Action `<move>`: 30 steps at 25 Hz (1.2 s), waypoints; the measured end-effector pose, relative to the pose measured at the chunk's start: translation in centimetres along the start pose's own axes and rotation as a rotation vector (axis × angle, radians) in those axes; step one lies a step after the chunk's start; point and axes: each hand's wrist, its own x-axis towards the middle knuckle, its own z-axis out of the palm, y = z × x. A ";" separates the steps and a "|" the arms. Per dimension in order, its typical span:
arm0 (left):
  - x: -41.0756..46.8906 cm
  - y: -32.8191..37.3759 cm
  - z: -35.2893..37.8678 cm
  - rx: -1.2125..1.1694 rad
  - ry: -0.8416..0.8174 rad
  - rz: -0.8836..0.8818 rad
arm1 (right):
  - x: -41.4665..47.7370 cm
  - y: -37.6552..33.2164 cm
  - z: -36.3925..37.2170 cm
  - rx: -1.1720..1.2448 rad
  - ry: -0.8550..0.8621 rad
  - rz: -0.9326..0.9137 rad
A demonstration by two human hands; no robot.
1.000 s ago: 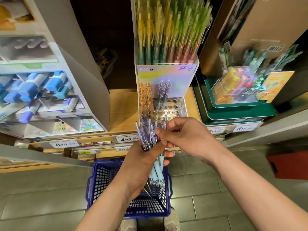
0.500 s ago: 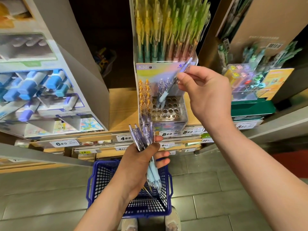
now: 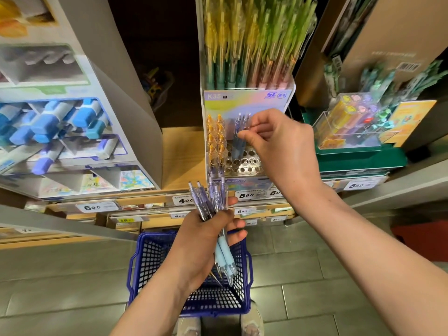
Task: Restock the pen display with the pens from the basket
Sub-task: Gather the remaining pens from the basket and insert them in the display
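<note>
The left hand (image 3: 203, 243) grips a bunch of purple pens (image 3: 214, 197) just below the pen display (image 3: 242, 103). The right hand (image 3: 281, 146) curls at the standing pens (image 3: 235, 146) there; pinching or not, I cannot tell. A bump could tip them.

Bare holes lie open across the front and right of the silver perforated tray (image 3: 245, 165); orange-capped pens (image 3: 215, 141) wall its left, blue translucent pens (image 3: 236, 146) its back.

Pen display (image 3: 242, 103) centre frame, on shelf (image 3: 181, 154). Basket (image 3: 135, 260) lower centre, on floor (image 3: 60, 287), below display. Pen bundle (image 3: 213, 197) in left hand (image 3: 203, 241), between the two. Marker rack (image 3: 60, 127) left of display; clear box (image 3: 349, 127) right.
</note>
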 end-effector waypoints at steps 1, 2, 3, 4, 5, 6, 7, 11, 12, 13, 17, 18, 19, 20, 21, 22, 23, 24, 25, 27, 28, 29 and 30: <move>-0.1 0.0 0.1 0.000 -0.007 0.001 | -0.4 0.1 0.3 -0.025 -0.035 0.008; -0.1 0.0 0.1 -0.001 -0.011 0.003 | -0.7 0.2 0.5 -0.045 -0.060 0.011; -0.1 -0.1 0.2 0.000 -0.010 0.006 | -1.0 0.3 0.7 -0.057 -0.069 0.012; -0.1 -0.1 0.1 0.001 -0.004 0.009 | -1.0 0.3 0.9 -0.060 -0.065 0.013; -0.1 -0.1 0.1 0.004 0.006 0.013 | -1.0 0.3 1.0 -0.059 -0.061 0.021; -0.1 -0.1 0.0 0.008 0.015 0.017 | -0.9 0.2 1.0 -0.063 -0.069 0.037; -0.1 -0.1 0.0 0.014 0.022 0.021 | -1.0 0.1 0.9 -0.074 -0.087 0.062; -0.2 0.1 0.2 0.021 0.011 0.043 | -3.4 0.0 -0.1 -0.041 -0.312 0.295; -0.2 0.2 0.2 0.025 0.005 0.048 | -4.3 -0.1 -0.5 0.040 -0.450 0.392; -0.1 0.3 0.3 0.030 0.001 0.051 | -5.1 -0.1 -0.8 0.143 -0.579 0.485; 0.0 0.5 0.7 0.055 -0.007 0.049 | -6.2 -0.1 -1.0 0.357 -0.623 0.607; 0.0 0.5 0.8 0.051 -0.006 0.049 | -6.0 -0.2 -1.1 0.404 -0.597 0.621; 0.1 0.5 0.8 0.033 -0.002 0.048 | -5.7 -0.3 -1.4 0.448 -0.569 0.619; 0.1 0.5 0.8 0.009 -0.002 0.046 | -5.2 -0.3 -1.9 0.491 -0.531 0.606; 0.1 0.5 0.9 -0.009 -0.008 0.043 | -4.5 -0.2 -2.5 0.538 -0.473 0.583; 0.1 0.5 1.0 -0.013 -0.014 0.038 | -3.8 -0.1 -3.2 0.580 -0.386 0.548; 0.1 0.5 1.0 -0.004 -0.020 0.032 | -2.9 0.1 -3.8 0.592 -0.272 0.495; 0.0 0.5 1.0 0.009 -0.028 0.024 | -2.1 0.2 -4.2 0.576 -0.150 0.433; 0.0 0.5 1.1 0.016 -0.035 0.014 | -1.4 0.3 -4.5 0.548 -0.042 0.371; 0.0 0.4 1.1 0.002 -0.044 -0.006 | -0.5 0.4 -4.1 0.485 0.080 0.263; 0.0 0.4 1.2 -0.007 -0.048 -0.014 | -0.3 0.5 -3.7 0.443 0.091 0.220; 0.0 0.4 1.2 -0.011 -0.054 -0.017 | -0.3 0.6 -3.2 0.393 0.085 0.187; -0.1 0.4 1.2 -0.007 -0.064 -0.014 | -0.2 0.8 -2.8 0.351 0.073 0.167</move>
